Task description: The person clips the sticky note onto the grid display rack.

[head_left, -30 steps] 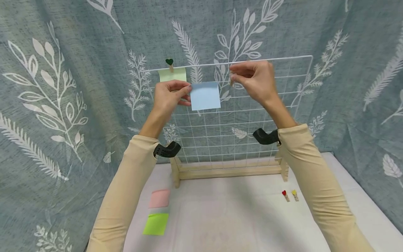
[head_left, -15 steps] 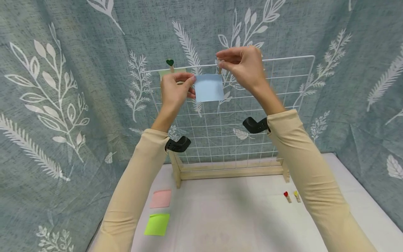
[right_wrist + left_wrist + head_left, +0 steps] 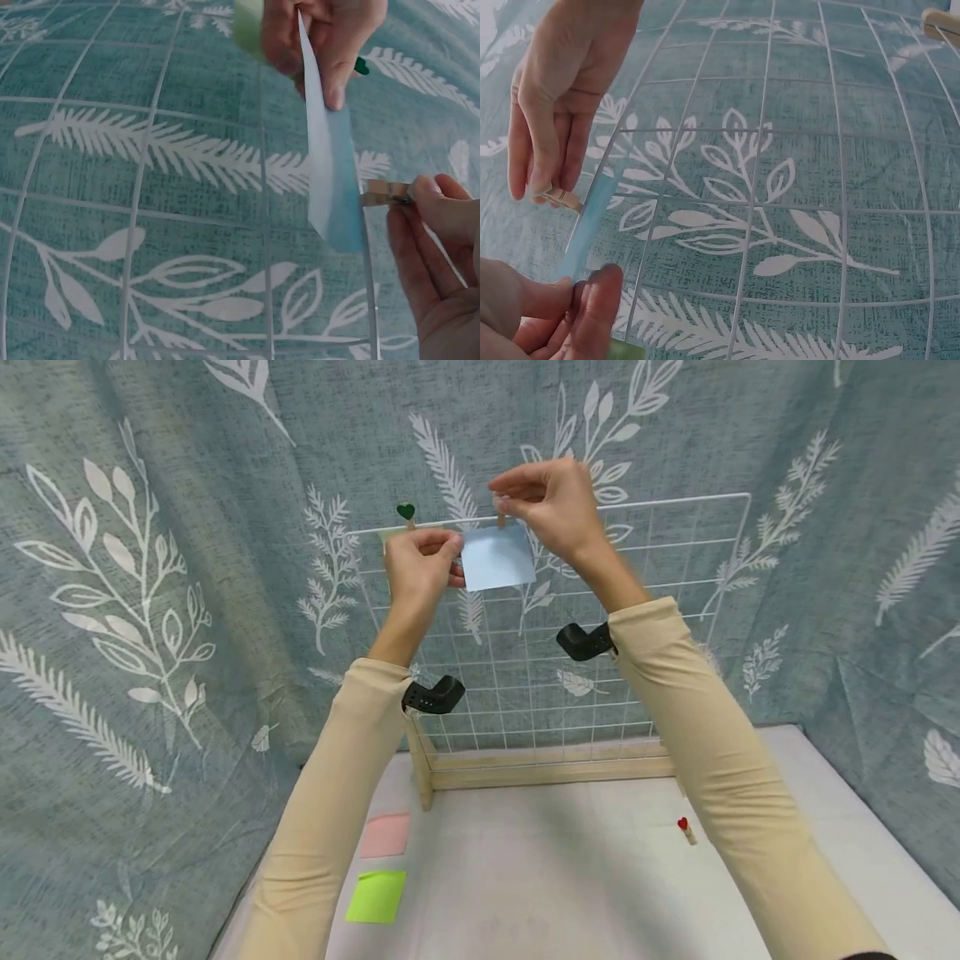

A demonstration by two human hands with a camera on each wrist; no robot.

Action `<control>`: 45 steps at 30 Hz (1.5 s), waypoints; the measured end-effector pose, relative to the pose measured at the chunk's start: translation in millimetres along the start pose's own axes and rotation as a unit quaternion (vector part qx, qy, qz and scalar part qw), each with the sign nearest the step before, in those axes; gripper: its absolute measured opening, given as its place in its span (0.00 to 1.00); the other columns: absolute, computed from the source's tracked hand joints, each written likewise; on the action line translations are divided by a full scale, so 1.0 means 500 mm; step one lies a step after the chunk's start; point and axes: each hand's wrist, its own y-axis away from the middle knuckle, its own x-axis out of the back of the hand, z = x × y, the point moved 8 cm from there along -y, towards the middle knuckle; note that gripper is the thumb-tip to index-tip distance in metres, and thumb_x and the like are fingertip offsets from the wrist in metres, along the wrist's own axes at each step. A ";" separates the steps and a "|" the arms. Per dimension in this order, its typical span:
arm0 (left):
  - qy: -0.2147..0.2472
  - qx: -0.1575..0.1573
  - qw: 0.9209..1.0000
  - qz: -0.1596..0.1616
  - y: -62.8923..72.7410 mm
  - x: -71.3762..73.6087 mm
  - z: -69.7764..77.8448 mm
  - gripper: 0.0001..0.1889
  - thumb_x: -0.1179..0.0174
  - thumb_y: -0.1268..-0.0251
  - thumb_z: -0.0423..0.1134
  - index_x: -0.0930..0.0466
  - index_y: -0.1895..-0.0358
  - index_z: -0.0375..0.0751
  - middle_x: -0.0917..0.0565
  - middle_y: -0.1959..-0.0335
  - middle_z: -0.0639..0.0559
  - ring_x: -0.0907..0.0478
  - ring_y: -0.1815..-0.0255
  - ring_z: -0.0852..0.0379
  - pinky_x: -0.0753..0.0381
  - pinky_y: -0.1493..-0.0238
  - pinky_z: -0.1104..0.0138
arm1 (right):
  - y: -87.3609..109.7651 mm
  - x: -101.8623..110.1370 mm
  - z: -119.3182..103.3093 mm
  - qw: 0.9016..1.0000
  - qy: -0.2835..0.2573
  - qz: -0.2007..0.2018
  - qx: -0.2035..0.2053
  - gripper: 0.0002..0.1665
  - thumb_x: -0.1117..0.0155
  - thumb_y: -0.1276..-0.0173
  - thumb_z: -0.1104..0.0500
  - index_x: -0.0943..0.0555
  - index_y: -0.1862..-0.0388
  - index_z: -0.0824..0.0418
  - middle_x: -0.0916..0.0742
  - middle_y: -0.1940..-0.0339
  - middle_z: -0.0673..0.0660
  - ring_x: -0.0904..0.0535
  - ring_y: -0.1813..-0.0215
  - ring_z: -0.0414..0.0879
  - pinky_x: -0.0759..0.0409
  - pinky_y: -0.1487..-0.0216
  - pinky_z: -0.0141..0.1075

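My left hand (image 3: 420, 564) pinches the left edge of a light blue paper square (image 3: 498, 558) between thumb and fingers. The paper lies at the top wire of a white wire grid (image 3: 555, 668). Above its top edge, my right hand (image 3: 558, 510) pinches a small wooden clothespin (image 3: 384, 193). In the right wrist view the clothespin's tip is right at the paper's edge and the top wire. Left of the paper, a clothespin with a dark green heart (image 3: 406, 512) sits on the wire, and the pale green paper (image 3: 250, 30) beneath it is mostly hidden by my left hand.
The grid stands in a wooden base (image 3: 555, 774) on a white-covered table (image 3: 540, 868). A pink paper (image 3: 385, 835) and a bright green paper (image 3: 377, 897) lie at left. A red-heart clothespin (image 3: 687, 830) lies at right. A leaf-patterned curtain (image 3: 225, 610) hangs behind.
Both hands have risen. The blue paper has come up to the top wire, and my right hand has moved left with the clothespin to its top edge. My right sleeve now covers the yellow-heart clothespin.
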 end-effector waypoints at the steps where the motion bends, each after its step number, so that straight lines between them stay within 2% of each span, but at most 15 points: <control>1: 0.000 -0.001 1.000 0.002 -0.001 0.000 0.000 0.10 0.39 0.32 0.32 0.16 0.54 0.27 0.19 0.71 0.49 0.22 0.82 0.62 0.14 0.77 0.71 | -0.002 -0.002 0.000 1.000 -0.003 0.005 0.005 0.09 0.33 0.35 0.69 0.13 0.56 0.67 0.11 0.55 0.60 0.13 0.57 0.45 0.15 0.52 0.28; 4: 0.002 -0.001 1.000 0.007 -0.005 -0.003 0.004 0.10 0.39 0.32 0.32 0.15 0.54 0.28 0.18 0.70 0.48 0.21 0.81 0.61 0.13 0.74 0.70 | -0.007 -0.001 0.000 0.999 -0.014 0.025 0.013 0.08 0.32 0.36 0.69 0.12 0.57 0.67 0.11 0.56 0.60 0.13 0.56 0.45 0.15 0.52 0.29; 8: 0.011 -0.002 1.000 0.002 -0.009 -0.017 0.010 0.10 0.38 0.32 0.32 0.16 0.54 0.27 0.16 0.68 0.45 0.20 0.80 0.61 0.13 0.73 0.71 | -0.010 0.000 0.007 0.999 -0.015 0.036 0.005 0.08 0.31 0.37 0.68 0.12 0.58 0.67 0.11 0.57 0.60 0.13 0.57 0.44 0.15 0.53 0.29; 20: 0.016 -0.001 1.000 0.018 -0.018 -0.011 -0.006 0.10 0.38 0.33 0.32 0.15 0.54 0.28 0.16 0.68 0.46 0.20 0.79 0.60 0.14 0.73 0.71 | -0.023 -0.017 0.022 1.000 0.015 0.007 -0.004 0.09 0.33 0.35 0.69 0.13 0.56 0.67 0.11 0.56 0.60 0.13 0.58 0.44 0.15 0.54 0.28; 26: 0.009 -0.008 1.000 0.025 -0.021 -0.013 -0.004 0.11 0.37 0.33 0.34 0.15 0.54 0.29 0.17 0.70 0.48 0.21 0.77 0.61 0.15 0.73 0.72 | -0.025 -0.024 0.030 0.999 0.012 -0.016 -0.030 0.11 0.33 0.35 0.70 0.13 0.54 0.67 0.11 0.55 0.61 0.13 0.57 0.44 0.15 0.52 0.28; 32: 0.005 -0.014 0.999 0.033 -0.021 -0.014 -0.001 0.11 0.37 0.33 0.35 0.15 0.54 0.30 0.17 0.70 0.50 0.22 0.77 0.61 0.15 0.72 0.73 | -0.023 -0.026 0.029 0.999 0.014 -0.022 -0.024 0.12 0.33 0.34 0.68 0.14 0.52 0.67 0.12 0.53 0.61 0.13 0.54 0.47 0.15 0.51 0.30; 40: 0.009 -0.031 0.999 0.043 -0.014 -0.010 0.001 0.10 0.35 0.35 0.34 0.14 0.55 0.30 0.14 0.66 0.42 0.20 0.77 0.61 0.14 0.71 0.72 | -0.014 -0.023 0.029 0.999 0.012 -0.019 -0.024 0.15 0.33 0.33 0.64 0.15 0.48 0.66 0.13 0.50 0.61 0.14 0.51 0.48 0.15 0.49 0.31; 45: 0.024 -0.032 0.999 0.036 -0.006 -0.007 -0.006 0.10 0.34 0.38 0.30 0.14 0.56 0.29 0.13 0.62 0.39 0.18 0.75 0.59 0.13 0.70 0.71 | -0.008 -0.020 0.031 0.999 -0.007 -0.008 -0.032 0.17 0.31 0.35 0.63 0.16 0.48 0.66 0.12 0.51 0.60 0.14 0.52 0.45 0.16 0.49 0.29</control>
